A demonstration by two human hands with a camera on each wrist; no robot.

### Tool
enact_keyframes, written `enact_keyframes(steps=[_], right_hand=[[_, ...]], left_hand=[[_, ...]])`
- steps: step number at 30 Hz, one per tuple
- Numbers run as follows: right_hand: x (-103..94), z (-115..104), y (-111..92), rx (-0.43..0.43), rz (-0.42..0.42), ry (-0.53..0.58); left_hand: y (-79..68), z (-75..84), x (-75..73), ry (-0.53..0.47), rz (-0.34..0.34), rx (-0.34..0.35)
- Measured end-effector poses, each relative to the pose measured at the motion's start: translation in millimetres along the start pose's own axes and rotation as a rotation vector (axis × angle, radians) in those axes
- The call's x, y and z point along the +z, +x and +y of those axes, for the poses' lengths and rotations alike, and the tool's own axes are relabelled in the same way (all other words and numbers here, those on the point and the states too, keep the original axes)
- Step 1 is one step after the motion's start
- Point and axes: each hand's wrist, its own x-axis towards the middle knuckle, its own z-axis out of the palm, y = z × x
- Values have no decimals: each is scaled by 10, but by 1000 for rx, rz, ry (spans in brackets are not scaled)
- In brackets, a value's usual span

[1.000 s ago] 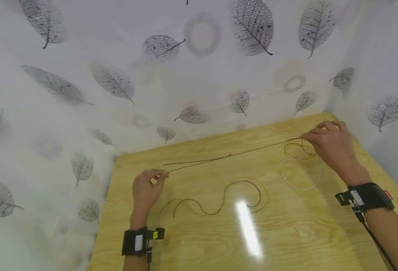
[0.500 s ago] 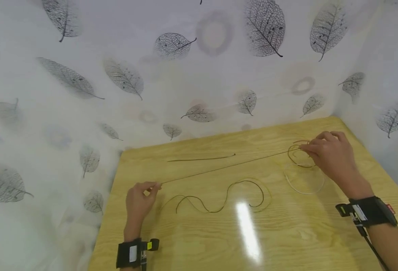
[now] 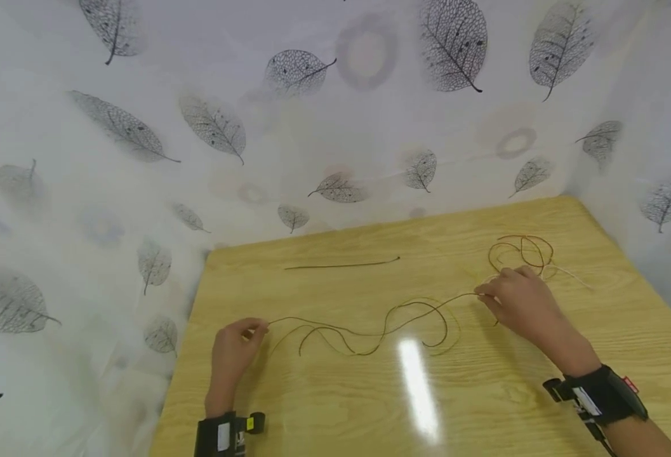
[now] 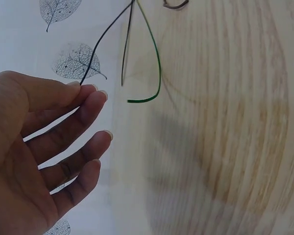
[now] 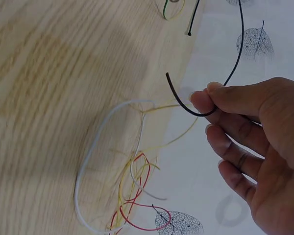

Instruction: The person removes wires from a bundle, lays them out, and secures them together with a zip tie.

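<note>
A thin dark wire (image 3: 452,298) runs slackly between the two hands, low over the middle of the table in the head view. The left hand (image 3: 234,355) pinches one end of it between thumb and forefinger; in the left wrist view its other fingers are loosely bent and apart. Near the other end, the right hand (image 3: 520,308) pinches the wire with thumb and fingertips. A short free tail (image 5: 174,93) of it curls out past those fingers in the right wrist view. Below the held wire lie a wavy dark wire (image 3: 445,330) and a green-yellow wire (image 4: 159,63).
Toward the back of the wooden table (image 3: 335,406) lies a straighter dark wire (image 3: 341,264) with a small knob at one end. Looped red and yellow wires (image 3: 552,247) and a white wire (image 5: 81,171) lie beside the right hand. Leaf-printed sheeting (image 3: 312,139) borders the table.
The right hand has come toward the body and inward, uncovering the red and yellow loops. The held wire has gone from taut to slack, and the left hand has lowered slightly toward the body.
</note>
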Motion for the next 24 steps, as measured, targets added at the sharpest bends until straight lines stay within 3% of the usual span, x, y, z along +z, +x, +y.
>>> enact_keyframes(steps=[6,14,24], right_hand=[[116,-107,28,0,-62,52],[235,-203,69,-44,-76,78],[333,-220,112,-61,-68,99]], left_hand=[[-17,16,109,-19,-56,-103],[-21,80,265,-27,-23,-8],[-17,112,301,-1,-64,-35]])
